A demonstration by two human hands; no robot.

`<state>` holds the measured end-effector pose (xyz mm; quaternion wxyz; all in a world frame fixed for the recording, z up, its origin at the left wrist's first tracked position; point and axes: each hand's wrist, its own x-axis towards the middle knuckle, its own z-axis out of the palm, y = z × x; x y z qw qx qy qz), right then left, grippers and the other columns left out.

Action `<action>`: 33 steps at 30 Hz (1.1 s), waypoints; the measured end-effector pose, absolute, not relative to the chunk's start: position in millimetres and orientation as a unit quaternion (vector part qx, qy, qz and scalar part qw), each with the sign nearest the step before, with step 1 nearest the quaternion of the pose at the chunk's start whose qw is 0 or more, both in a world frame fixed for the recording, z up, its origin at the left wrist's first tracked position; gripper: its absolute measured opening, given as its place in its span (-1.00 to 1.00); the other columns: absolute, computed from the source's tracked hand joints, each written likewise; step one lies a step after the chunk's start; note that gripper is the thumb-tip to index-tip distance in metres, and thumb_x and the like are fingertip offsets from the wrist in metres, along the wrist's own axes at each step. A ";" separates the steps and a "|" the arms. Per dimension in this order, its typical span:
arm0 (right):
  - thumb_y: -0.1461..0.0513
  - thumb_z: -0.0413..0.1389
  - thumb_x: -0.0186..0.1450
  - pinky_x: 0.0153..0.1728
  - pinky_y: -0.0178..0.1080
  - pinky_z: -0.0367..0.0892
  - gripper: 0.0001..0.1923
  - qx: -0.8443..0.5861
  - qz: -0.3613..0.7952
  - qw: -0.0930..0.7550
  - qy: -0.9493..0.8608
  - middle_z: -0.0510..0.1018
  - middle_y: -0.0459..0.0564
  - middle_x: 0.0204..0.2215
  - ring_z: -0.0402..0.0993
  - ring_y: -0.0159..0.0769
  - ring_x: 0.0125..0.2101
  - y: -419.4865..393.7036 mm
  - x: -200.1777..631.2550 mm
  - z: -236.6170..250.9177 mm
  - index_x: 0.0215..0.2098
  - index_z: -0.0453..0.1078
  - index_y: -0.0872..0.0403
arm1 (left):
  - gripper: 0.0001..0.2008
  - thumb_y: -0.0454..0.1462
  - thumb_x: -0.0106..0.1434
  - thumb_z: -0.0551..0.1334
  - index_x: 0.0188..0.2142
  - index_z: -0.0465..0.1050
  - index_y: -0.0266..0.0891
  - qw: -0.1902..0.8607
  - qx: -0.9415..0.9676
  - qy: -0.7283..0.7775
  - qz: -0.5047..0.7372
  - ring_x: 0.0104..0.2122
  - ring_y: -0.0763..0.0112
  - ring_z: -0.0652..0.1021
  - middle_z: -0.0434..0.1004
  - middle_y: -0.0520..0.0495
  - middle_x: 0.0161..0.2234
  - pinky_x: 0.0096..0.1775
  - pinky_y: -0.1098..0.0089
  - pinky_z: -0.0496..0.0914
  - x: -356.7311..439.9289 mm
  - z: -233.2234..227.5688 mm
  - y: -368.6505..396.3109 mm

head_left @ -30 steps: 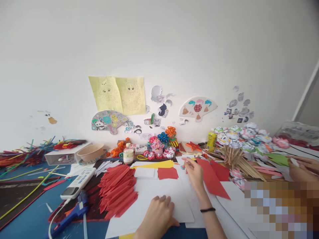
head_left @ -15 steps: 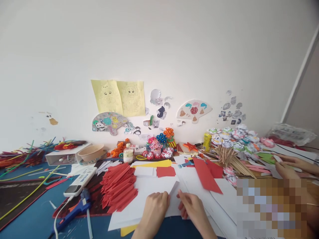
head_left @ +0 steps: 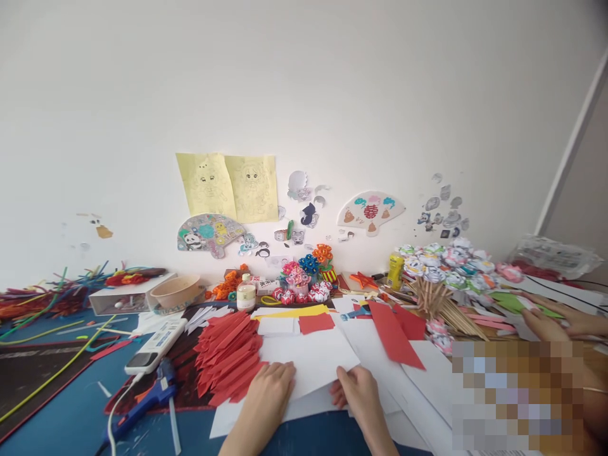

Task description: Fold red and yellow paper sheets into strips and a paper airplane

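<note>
A white sheet of paper [head_left: 318, 358] lies spread between my hands, tilted slightly over other white paper. My left hand [head_left: 272, 394] is closed at its left edge, fingers curled onto the sheet. At the lower right corner, my right hand [head_left: 357, 391] pinches the same sheet between thumb and fingers. Just left of my left hand rests a pile of folded red paper strips [head_left: 228, 354]. Beyond the sheet are a small red paper piece [head_left: 316, 323] and a small stack of white paper [head_left: 278, 326].
To the left lie a blue glue gun [head_left: 147, 399] and a white power strip [head_left: 156, 345]. A glue bottle [head_left: 246, 295] and paper flowers [head_left: 304, 278] stand by the wall. At right, a co-worker's hands [head_left: 551, 320] are near green paper [head_left: 508, 301], beside wooden sticks [head_left: 458, 313].
The white sheet, seen narrow and nearly edge-on before, now shows its broad face. My left hand has moved left along with its edge; my right hand has shifted slightly.
</note>
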<state>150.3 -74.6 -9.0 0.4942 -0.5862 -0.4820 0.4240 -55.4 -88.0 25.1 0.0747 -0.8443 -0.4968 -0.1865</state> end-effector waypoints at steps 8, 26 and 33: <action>0.03 0.09 0.17 -0.75 -0.33 0.29 -0.64 -0.541 0.449 0.558 -0.441 0.54 0.08 -0.68 0.41 -0.32 -0.76 -75.2 149.1 3.6 -0.64 0.27 0.09 | -0.59 -0.52 0.22 0.10 0.01 0.44 -0.22 0.064 -0.848 -0.507 -0.139 0.01 0.25 0.50 0.51 -0.14 0.03 0.08 0.27 0.35 -97.4 9.1 -78.7; -0.09 0.08 0.14 -0.77 -0.38 0.21 -0.54 -0.557 0.455 0.491 -0.492 0.53 0.06 -0.71 0.40 -0.34 -0.77 -85.1 161.3 -14.6 -0.64 0.29 0.11 | -0.72 -0.40 0.32 0.10 -0.02 0.44 -0.21 0.122 -0.893 -0.401 -0.166 -0.04 0.31 0.52 0.56 -0.10 -0.06 0.05 0.28 0.40 -119.0 14.7 -76.0; -0.11 0.05 0.17 -0.73 -0.36 0.29 -0.54 -0.563 0.470 0.455 -0.504 0.56 0.05 -0.65 0.45 -0.31 -0.74 -80.9 165.2 -30.3 -0.60 0.26 0.08 | -0.70 -0.42 0.34 0.02 -0.05 0.43 -0.21 0.172 -0.890 -0.379 -0.188 -0.03 0.32 0.51 0.56 -0.10 -0.08 0.00 0.30 0.41 -118.6 23.4 -81.2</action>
